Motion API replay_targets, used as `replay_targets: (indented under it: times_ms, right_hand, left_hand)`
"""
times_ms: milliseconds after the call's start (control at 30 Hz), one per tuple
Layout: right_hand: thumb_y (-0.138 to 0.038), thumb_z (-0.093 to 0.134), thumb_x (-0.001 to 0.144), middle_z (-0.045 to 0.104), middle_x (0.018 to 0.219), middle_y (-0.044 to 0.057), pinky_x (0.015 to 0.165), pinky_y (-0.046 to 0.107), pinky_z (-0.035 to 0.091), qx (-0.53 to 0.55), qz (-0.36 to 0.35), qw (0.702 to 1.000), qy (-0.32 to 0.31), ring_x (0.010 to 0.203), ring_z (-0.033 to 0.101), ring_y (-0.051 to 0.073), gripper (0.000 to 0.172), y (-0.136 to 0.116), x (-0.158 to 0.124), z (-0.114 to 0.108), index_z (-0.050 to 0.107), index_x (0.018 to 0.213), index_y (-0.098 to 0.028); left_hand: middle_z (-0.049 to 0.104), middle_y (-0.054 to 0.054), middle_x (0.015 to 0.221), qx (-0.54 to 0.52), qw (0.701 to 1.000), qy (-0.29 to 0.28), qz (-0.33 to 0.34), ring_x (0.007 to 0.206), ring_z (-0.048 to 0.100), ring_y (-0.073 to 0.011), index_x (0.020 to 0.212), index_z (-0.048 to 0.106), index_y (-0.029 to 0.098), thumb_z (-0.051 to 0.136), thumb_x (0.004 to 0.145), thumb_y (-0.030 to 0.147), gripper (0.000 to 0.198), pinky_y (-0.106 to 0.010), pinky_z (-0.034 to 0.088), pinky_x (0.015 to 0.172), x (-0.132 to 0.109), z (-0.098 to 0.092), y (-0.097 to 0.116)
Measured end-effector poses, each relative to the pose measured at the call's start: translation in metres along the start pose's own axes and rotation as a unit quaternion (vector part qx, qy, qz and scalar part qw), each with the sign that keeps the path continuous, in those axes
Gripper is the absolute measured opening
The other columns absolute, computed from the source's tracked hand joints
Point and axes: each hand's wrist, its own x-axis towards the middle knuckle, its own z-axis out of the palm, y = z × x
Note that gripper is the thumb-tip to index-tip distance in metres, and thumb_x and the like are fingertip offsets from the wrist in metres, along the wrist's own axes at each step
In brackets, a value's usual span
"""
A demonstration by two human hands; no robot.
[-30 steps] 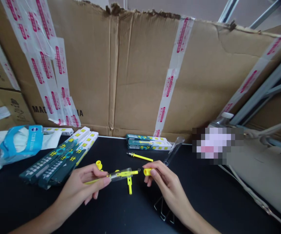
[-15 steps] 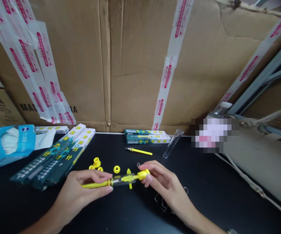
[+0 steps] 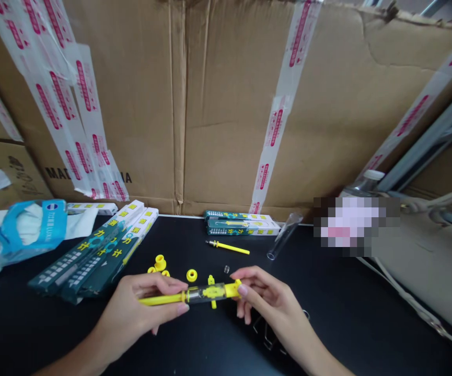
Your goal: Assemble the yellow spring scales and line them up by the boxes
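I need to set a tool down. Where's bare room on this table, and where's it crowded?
Widest bare patch: right of the glass tube and right hand. A smaller one: between the green boxes and yellow rod. Crowded: around the left hand, with yellow caps and the pen.

The glossy yellow plastic pen-like assembly (image 3: 206, 295) is showing a smooth, clear barrel. The transparent tube (image 3: 284, 236) is gleaming, perhaps glass or hard plastic; the view is too poor to tell. The brown corrugated cardboard carton (image 3: 218, 104) is looking matt and rough, while the white plastic packing tape (image 3: 276, 128) is shining faintly across it.
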Motion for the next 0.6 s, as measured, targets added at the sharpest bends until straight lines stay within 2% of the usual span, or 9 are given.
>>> replay_targets:
  times_ms: [67,133,200,233,367,600]
  right_hand:
    - [-0.050,0.071,0.085,0.063,0.070,0.000,0.049,0.021,0.050,0.000,0.003,1.000,0.001,0.053,0.060,0.010,0.038,0.0015,0.0003,0.0000,0.066,0.100,-0.016]
    - [-0.050,0.070,0.085,0.063,0.069,0.000,0.046,0.020,0.049,0.000,0.002,1.000,0.004,0.051,0.060,0.010,0.038,0.0023,0.0005,-0.0001,0.064,0.100,-0.016]
    - [-0.050,0.070,0.086,0.063,0.067,-0.001,0.044,0.019,0.047,-0.001,-0.002,1.000,0.007,0.050,0.059,0.010,0.036,0.0027,0.0005,-0.0002,0.063,0.098,-0.017]
    - [-0.049,0.070,0.086,0.062,0.067,-0.001,0.044,0.019,0.047,-0.002,-0.005,1.000,0.008,0.049,0.059,0.009,0.035,0.0028,0.0004,-0.0003,0.063,0.096,-0.017]
    - [-0.047,0.072,0.085,0.061,0.067,-0.001,0.047,0.019,0.048,-0.011,-0.016,1.000,-0.006,0.051,0.057,0.009,0.033,0.0021,-0.0013,0.0009,0.064,0.094,-0.017]
    - [-0.046,0.069,0.089,0.064,0.077,0.001,0.061,0.022,0.054,-0.027,-0.024,0.999,-0.032,0.065,0.061,0.011,0.034,-0.0020,-0.0042,0.0038,0.063,0.108,-0.018]
  left_hand:
    - [0.079,-0.007,0.091,0.003,1.000,-0.005,0.006,0.063,0.073,-0.0177,0.060,0.068,0.016,0.087,0.056,0.029,0.024,-0.017,0.050,0.039,0.0021,-0.0006,-0.0022]
    - [0.080,-0.007,0.089,0.004,1.000,-0.014,0.028,0.075,0.076,-0.0211,0.061,0.068,0.017,0.088,0.055,0.027,0.023,-0.021,0.060,0.057,0.0050,-0.0027,-0.0056]
    - [0.080,-0.006,0.088,0.006,0.998,-0.027,0.051,0.084,0.076,-0.0233,0.061,0.067,0.018,0.088,0.056,0.026,0.024,-0.027,0.062,0.076,0.0071,-0.0046,-0.0076]
    - [0.080,-0.007,0.088,0.011,0.998,-0.033,0.060,0.086,0.076,-0.0240,0.061,0.066,0.018,0.088,0.057,0.026,0.024,-0.029,0.062,0.079,0.0073,-0.0053,-0.0076]
    - [0.080,-0.009,0.090,0.041,0.995,-0.039,0.077,0.085,0.076,-0.0259,0.059,0.064,0.018,0.085,0.061,0.028,0.023,-0.032,0.063,0.078,0.0041,-0.0058,-0.0034]
    - [0.079,-0.009,0.088,0.035,0.994,-0.034,0.095,0.086,0.076,-0.0262,0.059,0.064,0.018,0.083,0.062,0.027,0.021,-0.032,0.062,0.077,0.0030,-0.0053,-0.0020]
